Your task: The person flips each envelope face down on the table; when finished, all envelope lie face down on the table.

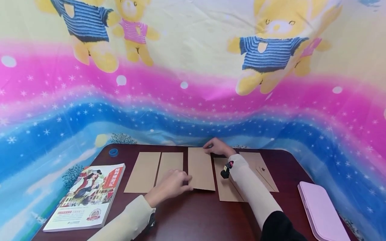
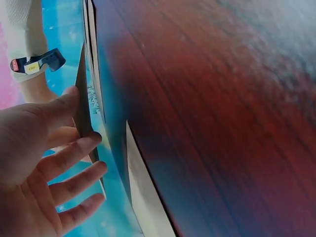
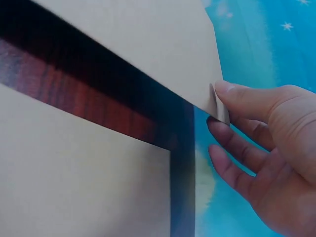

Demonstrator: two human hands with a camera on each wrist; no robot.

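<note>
Both hands hold a brown kraft envelope point(image 1: 200, 170) at the middle of the row, raised a little off the dark table. My left hand point(image 1: 170, 184) pinches its left edge near the front corner, thumb on one face and forefinger on the other in the left wrist view. At the far right corner, the right hand point(image 1: 219, 147) grips it between thumb and fingers; the corner bends slightly in the right wrist view. Two plain envelopes point(image 1: 144, 172) lie to the left, partly behind the left hand. On the right are two more, one envelope point(image 1: 224, 190) mostly under the right forearm.
A thick illustrated book point(image 1: 87, 197) lies at the left, with a blue tape ring point(image 1: 113, 152) behind it. A pink case point(image 1: 322, 211) sits at the right edge. The rightmost envelope point(image 1: 256, 164) shows a flap and small print. A patterned curtain point(image 1: 193, 100) hangs behind the table.
</note>
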